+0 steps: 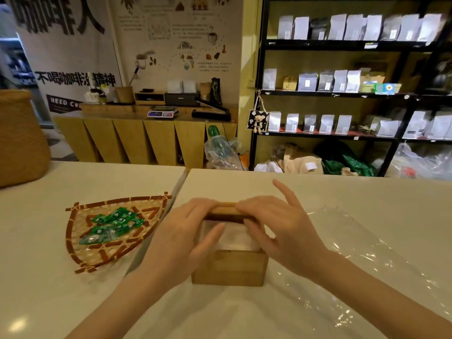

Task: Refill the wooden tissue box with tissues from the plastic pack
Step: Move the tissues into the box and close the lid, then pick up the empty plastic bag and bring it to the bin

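Both hands, left hand (186,231) and right hand (276,226), atop wooden tissue box (228,267).

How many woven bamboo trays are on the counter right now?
1: the woven tray holding green candy packets, left of the wooden tissue box. Others could sit outside the frame.

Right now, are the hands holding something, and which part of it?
Both the left hand and the right hand grip the wooden lid piece across the tissue box top, one at each end.
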Demonstrator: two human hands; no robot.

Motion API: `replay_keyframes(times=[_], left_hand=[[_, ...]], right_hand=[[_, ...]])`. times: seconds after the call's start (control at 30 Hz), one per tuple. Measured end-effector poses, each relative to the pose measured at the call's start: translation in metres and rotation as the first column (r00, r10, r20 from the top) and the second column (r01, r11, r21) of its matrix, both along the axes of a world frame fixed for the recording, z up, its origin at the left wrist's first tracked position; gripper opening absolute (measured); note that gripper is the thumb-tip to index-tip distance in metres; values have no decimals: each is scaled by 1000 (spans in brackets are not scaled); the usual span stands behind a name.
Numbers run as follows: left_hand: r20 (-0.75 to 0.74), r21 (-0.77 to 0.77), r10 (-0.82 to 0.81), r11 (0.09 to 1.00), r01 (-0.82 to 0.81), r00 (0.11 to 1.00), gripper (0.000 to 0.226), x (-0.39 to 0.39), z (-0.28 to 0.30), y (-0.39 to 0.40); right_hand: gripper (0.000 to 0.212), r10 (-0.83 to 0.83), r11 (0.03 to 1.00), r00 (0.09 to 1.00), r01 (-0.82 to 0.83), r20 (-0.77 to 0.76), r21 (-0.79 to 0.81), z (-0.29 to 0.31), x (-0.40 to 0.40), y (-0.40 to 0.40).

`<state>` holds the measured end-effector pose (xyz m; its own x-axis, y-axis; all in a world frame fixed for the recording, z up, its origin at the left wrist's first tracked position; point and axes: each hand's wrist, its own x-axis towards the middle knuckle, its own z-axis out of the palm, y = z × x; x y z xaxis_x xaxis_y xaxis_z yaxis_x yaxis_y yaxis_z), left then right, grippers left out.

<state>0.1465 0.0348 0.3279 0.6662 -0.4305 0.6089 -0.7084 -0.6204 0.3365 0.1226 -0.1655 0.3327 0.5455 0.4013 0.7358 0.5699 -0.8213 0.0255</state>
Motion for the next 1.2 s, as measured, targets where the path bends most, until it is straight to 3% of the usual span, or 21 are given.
replay_keyframes(times=[0.23,0.37,0.5,0.67,0.73,0.8,0.9,0.97,1.07,1.13,1.2], left_hand=[[53,214,39,975,-49,998,51,-13,-29,6],[33,255,45,966,-52,998,52,-15,-34,7],[46,237,70,968,-79,996,54,-22,-29,-1],[167,160,-147,980,121,975,42,-54,-18,-50],[83,156,-220,966,205,972,45,-66,-23,-73],[-40,255,-198,946,201,979,56,-73,-29,-96],[-226,438,4,893,98,974,67,-80,-37,-126],[-339,590,149,803,86,929,77,-80,-48,-137],[-301,672,268,741,4,915,81,-84,-63,-148],[-278,689,309,724,-35,909,85,-88,-67,-152],[-248,709,319,703,-53,915,96,-87,-70,-154]], right_hand=[[35,10,990,999,-16,-43,-140,-46,-13,-1],[38,-5,985,1000,1,-22,-171,-49,-16,0],[41,-26,985,994,8,-104,-173,-45,-21,-5],[52,-191,981,946,188,-263,-39,-29,-39,-58],[59,-287,947,882,320,-374,29,-27,-50,-92],[60,-384,884,769,467,-511,38,-28,-60,-125],[48,-520,770,573,635,-633,-59,-38,-75,-167],[49,-600,699,453,698,-660,-156,-47,-84,-186],[51,-695,595,304,752,-651,-284,-62,-93,-204],[52,-703,566,271,773,-657,-287,-69,-98,-210],[49,-666,591,324,779,-672,-210,-73,-99,-212]])
